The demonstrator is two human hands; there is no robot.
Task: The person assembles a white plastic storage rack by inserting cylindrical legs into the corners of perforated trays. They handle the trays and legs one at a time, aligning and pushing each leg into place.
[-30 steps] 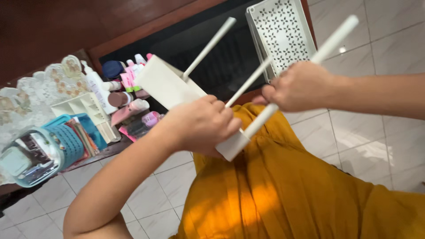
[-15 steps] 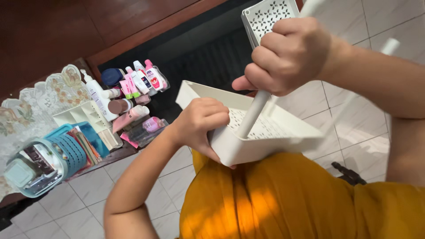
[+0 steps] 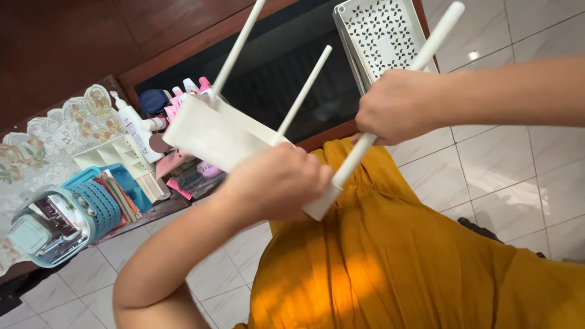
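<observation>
The person sits with an orange cloth [image 3: 390,262] over the lap, above a floor of pale tiles [image 3: 506,176]. Over the lap, both hands hold a white plastic tray [image 3: 222,134] that is tilted, its flat underside turned toward the camera. Three white poles stand out of it and point up and away, toward the top edge of the view.

The left hand [image 3: 277,183] is closed around the near corner of the tray, the fingers wrapped over its edge. The right hand [image 3: 399,106] is closed as a fist around the thickest pole [image 3: 390,116], about at the middle of its length. This pole runs from the near corner of the tray, just beside the left hand, up to the right; its long axis passes straight through the right fist. So the right hand is on the pole and the left hand is at the pole's lower end.

A second perforated tray [image 3: 384,36] leans behind. At the left, a low shelf carries bottles [image 3: 137,125] and a blue basket [image 3: 73,219].
</observation>
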